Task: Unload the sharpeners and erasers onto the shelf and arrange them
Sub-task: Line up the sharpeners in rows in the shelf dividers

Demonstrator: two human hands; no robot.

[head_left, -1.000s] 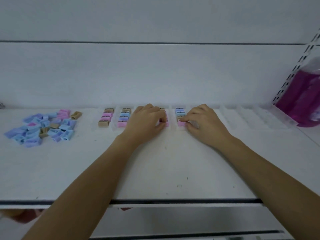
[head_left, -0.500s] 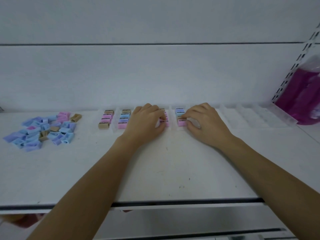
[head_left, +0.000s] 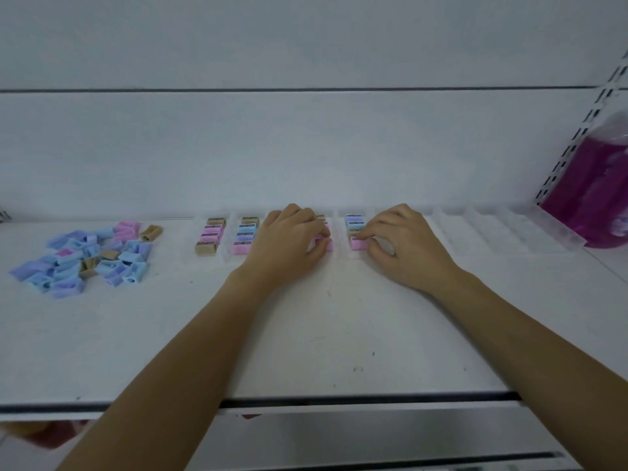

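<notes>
A clear slotted tray (head_left: 492, 232) at twelve o'clock on the shelf (head_left: 306, 334) holds four columns of sharpeners in its left slots. The left hand (head_left: 289, 243) pinches the third column's pink sharpener (head_left: 324, 242), and the right hand (head_left: 404, 246) pinches the fourth column's pink sharpener (head_left: 357, 244). A loose pile of sharpeners (head_left: 81, 258) lies at the tray's nine o'clock.

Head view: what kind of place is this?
Probably a shop: a white display shelf with a slotted upright at the right, sharpeners lined in a clear divided tray, and a loose pile of them at the left.
</notes>
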